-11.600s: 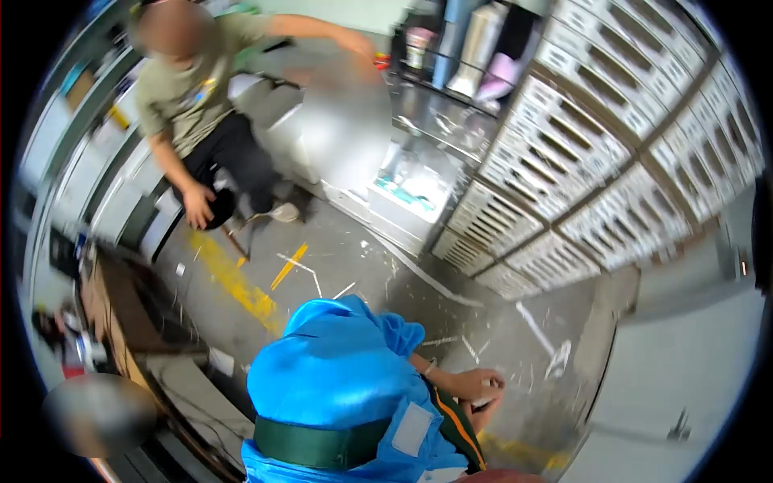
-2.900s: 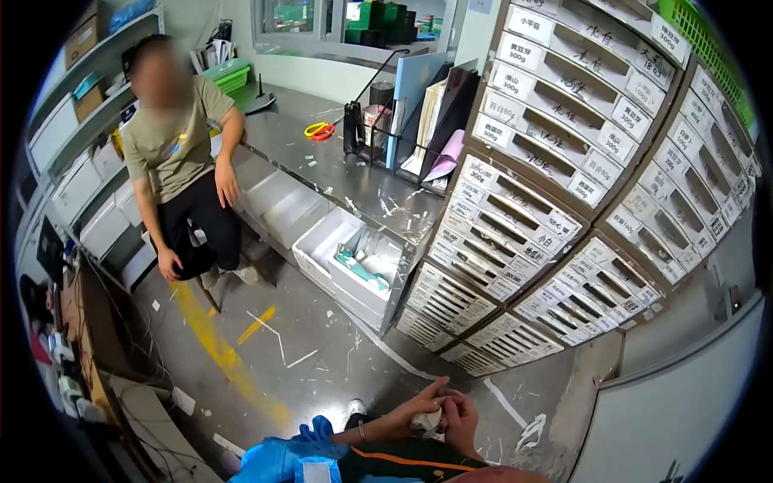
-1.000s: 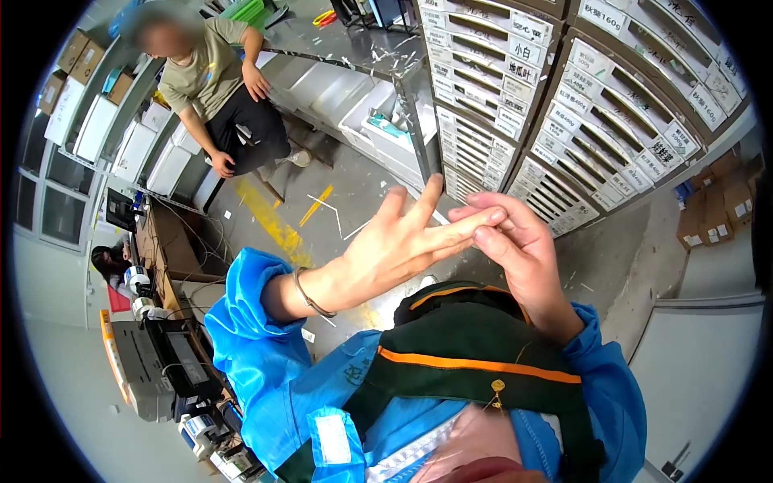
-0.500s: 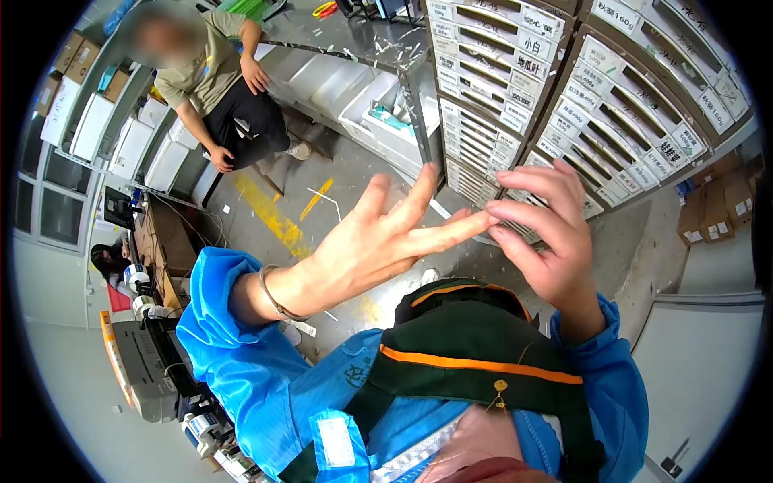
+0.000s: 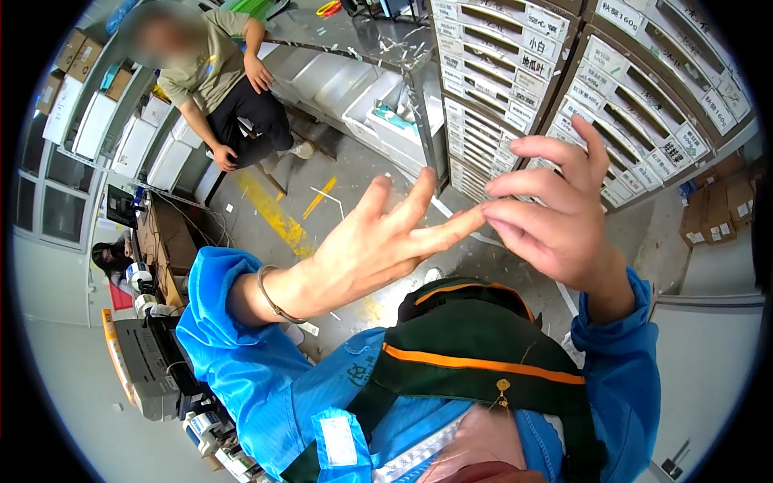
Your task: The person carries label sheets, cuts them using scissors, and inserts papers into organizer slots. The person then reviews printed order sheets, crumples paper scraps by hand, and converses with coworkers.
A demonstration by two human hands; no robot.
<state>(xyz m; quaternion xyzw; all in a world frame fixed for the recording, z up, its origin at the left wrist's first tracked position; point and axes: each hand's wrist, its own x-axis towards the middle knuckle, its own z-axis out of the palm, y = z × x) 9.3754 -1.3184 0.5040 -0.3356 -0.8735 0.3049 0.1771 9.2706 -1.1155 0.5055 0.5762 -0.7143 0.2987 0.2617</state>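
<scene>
My left hand (image 5: 366, 245) is held up in front of my chest, its fingers spread and nothing in its palm. A thin metal bangle (image 5: 270, 294) circles that wrist. Thumb and fingers of my right hand (image 5: 560, 217) close in a pinch around the tip of one outstretched left finger. The other right fingers are bent and spread above it. I see no object between the two hands. Both arms wear blue sleeves (image 5: 229, 322), and a dark green apron (image 5: 475, 366) with orange trim covers my front.
Tall labelled drawer cabinets (image 5: 503, 68) stand ahead and to the right. A metal table (image 5: 346, 36) has white bins (image 5: 386, 113) below it. A seated person (image 5: 213, 88) is at upper left. A grey printer-like machine (image 5: 145, 366) is at left, cardboard boxes (image 5: 717, 213) at right.
My right wrist has moved slightly right and its upper fingers have lifted and spread. The pinch stays at the left fingertip. My left hand is nearly still.
</scene>
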